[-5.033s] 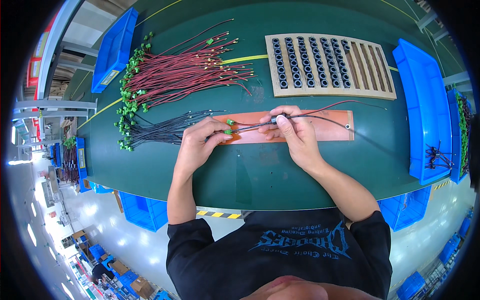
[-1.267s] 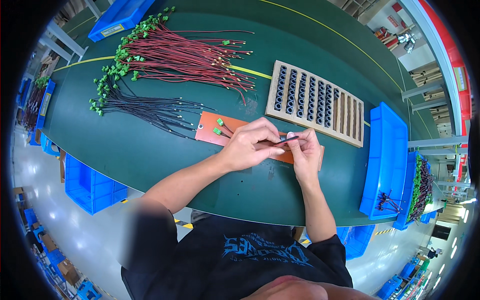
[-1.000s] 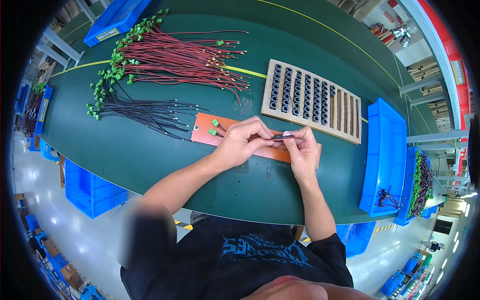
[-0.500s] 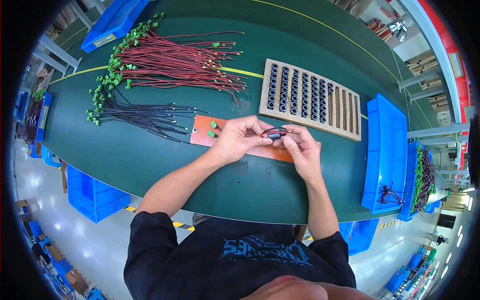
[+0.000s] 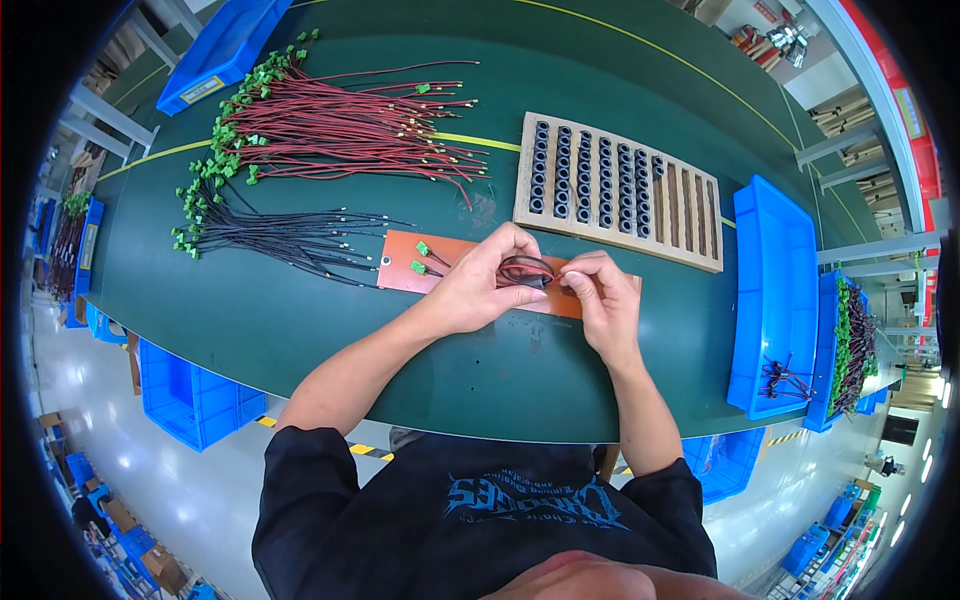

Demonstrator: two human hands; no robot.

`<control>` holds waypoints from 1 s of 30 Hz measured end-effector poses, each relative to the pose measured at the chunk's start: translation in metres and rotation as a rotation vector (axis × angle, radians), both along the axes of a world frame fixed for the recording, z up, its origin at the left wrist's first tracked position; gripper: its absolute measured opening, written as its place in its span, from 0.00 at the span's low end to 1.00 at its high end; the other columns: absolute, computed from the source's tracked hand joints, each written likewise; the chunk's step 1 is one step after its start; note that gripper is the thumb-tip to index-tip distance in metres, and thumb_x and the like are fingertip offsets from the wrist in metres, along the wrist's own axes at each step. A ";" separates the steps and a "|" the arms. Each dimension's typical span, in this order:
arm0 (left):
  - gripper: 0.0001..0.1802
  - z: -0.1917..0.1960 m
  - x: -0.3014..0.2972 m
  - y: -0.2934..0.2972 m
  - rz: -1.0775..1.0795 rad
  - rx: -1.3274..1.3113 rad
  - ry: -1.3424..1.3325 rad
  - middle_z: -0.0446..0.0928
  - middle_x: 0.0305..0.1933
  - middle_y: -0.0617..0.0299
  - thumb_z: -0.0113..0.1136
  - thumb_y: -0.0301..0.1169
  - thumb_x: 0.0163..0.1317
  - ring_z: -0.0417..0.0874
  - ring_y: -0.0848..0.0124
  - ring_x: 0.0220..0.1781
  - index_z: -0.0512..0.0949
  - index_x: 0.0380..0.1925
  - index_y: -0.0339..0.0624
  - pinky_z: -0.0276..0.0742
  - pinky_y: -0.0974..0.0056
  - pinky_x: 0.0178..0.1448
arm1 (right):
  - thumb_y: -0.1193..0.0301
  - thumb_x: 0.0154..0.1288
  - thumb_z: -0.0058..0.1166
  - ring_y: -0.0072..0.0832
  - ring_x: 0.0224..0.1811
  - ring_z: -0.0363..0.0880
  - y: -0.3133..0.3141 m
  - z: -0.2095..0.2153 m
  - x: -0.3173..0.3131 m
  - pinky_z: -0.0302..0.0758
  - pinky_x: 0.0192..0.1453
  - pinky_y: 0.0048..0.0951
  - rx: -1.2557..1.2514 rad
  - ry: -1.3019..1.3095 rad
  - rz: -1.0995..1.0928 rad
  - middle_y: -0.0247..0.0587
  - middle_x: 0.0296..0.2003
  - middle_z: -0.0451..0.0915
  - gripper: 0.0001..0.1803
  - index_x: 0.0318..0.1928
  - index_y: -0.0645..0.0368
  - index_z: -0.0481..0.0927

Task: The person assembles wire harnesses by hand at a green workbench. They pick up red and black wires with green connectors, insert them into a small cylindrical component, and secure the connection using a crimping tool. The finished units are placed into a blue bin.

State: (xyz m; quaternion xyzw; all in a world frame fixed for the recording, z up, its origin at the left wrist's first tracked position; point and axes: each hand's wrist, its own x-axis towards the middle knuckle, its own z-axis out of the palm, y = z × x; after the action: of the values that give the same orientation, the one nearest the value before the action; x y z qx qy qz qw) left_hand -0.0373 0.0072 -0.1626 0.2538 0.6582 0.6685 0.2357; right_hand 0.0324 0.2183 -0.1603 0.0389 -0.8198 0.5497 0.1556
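Observation:
Over an orange board [image 5: 398, 272], my left hand [image 5: 474, 290] is closed around a small black ferrite core [image 5: 533, 282] between thumb and fingers. Red and black wires [image 5: 524, 261] loop above and through the core. Two green connectors [image 5: 419, 267] on these wires stick out left of my left hand, lying on the board. My right hand [image 5: 603, 300] pinches the wires just right of the core with thumb and forefinger; their tips are mostly hidden by the fingers.
Red wires [image 5: 330, 125] and black wires [image 5: 290, 235] with green connectors lie at the left. A slotted wooden rack [image 5: 692, 258] holds rows of black cores [image 5: 584, 180] behind my hands. A blue bin [image 5: 745, 300] at the right holds several wired pieces [image 5: 786, 380].
The wire loop above the core now stands taller and rounder. My right hand has shifted slightly away from the core, pinching the wires at its right end.

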 end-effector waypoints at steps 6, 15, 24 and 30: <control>0.22 0.003 0.000 0.002 -0.074 -0.033 0.037 0.79 0.48 0.61 0.72 0.23 0.63 0.82 0.74 0.51 0.73 0.54 0.40 0.80 0.65 0.58 | 0.78 0.78 0.55 0.24 0.42 0.82 0.037 0.001 0.011 0.79 0.53 0.26 -0.237 0.049 -0.155 0.41 0.41 0.83 0.03 0.45 0.65 0.80; 0.09 0.001 -0.013 0.021 -0.260 0.007 0.115 0.80 0.38 0.61 0.64 0.30 0.74 0.79 0.76 0.39 0.86 0.45 0.35 0.75 0.67 0.43 | 0.82 0.79 0.48 0.31 0.43 0.88 0.029 0.004 0.012 0.86 0.52 0.32 -0.546 0.083 0.247 0.51 0.47 0.80 0.05 0.48 0.66 0.77; 0.04 -0.001 0.005 0.027 -0.045 -0.029 0.127 0.77 0.38 0.63 0.64 0.25 0.72 0.79 0.77 0.38 0.83 0.39 0.34 0.76 0.71 0.42 | 0.80 0.74 0.59 0.30 0.44 0.88 0.017 0.000 0.016 0.87 0.50 0.29 -0.576 0.000 0.104 0.45 0.45 0.82 0.08 0.51 0.70 0.81; 0.04 0.001 0.008 0.031 -0.006 -0.014 0.070 0.76 0.39 0.63 0.64 0.24 0.73 0.78 0.77 0.38 0.83 0.39 0.33 0.75 0.71 0.42 | 0.78 0.76 0.58 0.26 0.39 0.88 0.015 0.005 0.016 0.87 0.44 0.26 -0.585 -0.087 0.043 0.45 0.44 0.84 0.07 0.44 0.71 0.85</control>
State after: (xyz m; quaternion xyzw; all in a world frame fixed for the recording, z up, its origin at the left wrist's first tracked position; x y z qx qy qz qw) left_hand -0.0292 0.0380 -0.1612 0.2774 0.6699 0.6537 0.2164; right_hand 0.0487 0.2332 -0.1550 -0.0140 -0.6314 0.7670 0.1134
